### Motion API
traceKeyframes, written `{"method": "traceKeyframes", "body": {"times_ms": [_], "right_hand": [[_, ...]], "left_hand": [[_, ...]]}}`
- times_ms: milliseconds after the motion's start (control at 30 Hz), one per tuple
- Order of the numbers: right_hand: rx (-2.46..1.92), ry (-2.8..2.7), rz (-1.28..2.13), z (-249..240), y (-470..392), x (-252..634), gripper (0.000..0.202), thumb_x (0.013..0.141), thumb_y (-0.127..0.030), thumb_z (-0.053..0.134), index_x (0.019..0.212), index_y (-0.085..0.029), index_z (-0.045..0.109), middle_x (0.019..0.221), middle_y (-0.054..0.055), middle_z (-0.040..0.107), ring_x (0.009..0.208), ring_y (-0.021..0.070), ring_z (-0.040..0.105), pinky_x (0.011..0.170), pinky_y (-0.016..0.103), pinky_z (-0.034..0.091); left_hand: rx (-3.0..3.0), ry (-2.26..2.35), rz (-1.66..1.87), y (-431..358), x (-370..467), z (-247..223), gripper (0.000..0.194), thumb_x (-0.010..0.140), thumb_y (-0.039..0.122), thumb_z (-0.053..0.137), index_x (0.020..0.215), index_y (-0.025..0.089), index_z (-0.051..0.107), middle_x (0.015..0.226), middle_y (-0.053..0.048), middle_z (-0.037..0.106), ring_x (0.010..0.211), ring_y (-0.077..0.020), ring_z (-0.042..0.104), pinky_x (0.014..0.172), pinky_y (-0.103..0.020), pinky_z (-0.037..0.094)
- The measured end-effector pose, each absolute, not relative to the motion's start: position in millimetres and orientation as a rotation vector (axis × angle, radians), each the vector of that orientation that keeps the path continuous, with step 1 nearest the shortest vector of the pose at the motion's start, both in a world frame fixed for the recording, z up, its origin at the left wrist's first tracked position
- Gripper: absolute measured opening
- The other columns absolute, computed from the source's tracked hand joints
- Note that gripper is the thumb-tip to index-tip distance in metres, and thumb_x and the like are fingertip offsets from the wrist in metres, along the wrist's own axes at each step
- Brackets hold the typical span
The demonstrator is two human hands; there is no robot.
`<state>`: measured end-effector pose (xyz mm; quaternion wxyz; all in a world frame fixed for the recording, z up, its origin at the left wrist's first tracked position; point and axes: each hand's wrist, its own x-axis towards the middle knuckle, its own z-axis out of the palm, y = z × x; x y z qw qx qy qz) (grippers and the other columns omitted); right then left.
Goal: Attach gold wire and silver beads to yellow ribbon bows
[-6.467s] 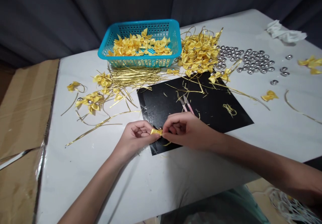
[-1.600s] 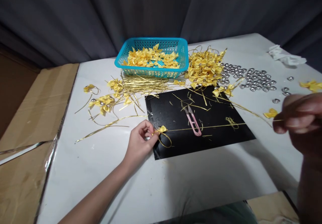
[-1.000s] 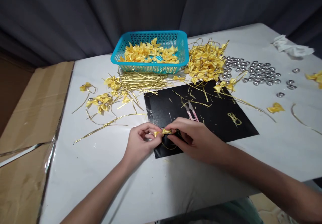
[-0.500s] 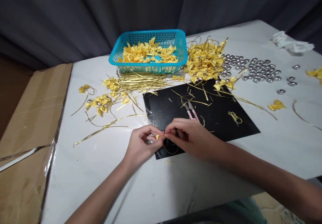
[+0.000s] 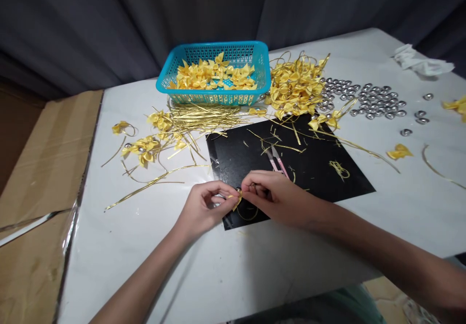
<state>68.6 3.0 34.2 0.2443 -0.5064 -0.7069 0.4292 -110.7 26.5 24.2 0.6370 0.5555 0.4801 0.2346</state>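
Note:
My left hand is closed in a pinch on a small yellow ribbon flower, mostly hidden by the fingertips. A dark shiny bell-like bead shows just above it. Thumb and forefinger of my right hand pinch right beside the flower, where a thin gold cord loops down below. What exactly the right fingertips grip is small and partly hidden, but the cord runs up to them. Both hands are over the near left part of a black mat. Pink-handled thread snips lie just beyond my right hand.
A blue basket of yellow ribbon flowers stands at the back. In front of it are gold cords. Finished-looking flowers are heaped to its right, by silvery beads. More flowers lie left; a white cloth lies far right.
The fingertips of both hands have shifted slightly, and the yellow flower has turned so that more of it points down. The cord loop still hangs below.

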Motion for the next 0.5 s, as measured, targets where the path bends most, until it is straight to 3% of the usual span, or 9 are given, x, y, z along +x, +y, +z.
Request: {"method": "traceKeyframes", "body": {"times_ms": [500], "right_hand": [[-1.452, -1.808, 1.235, 31.6, 0.9, 64.7, 0.009, 0.077, -0.012, 0.053, 0.068, -0.014, 0.055, 0.056, -0.005, 0.043, 0.045, 0.0043, 0.035, 0.041, 0.017, 0.029]], "left_hand": [[1.212, 1.109, 0.493, 27.6, -109.9, 24.7, 0.009, 0.06, 0.016, 0.071, 0.061, 0.013, 0.063, 0.06, 0.001, 0.061, 0.05, -0.0042, 0.051, 0.046, -0.013, 0.039]]}}
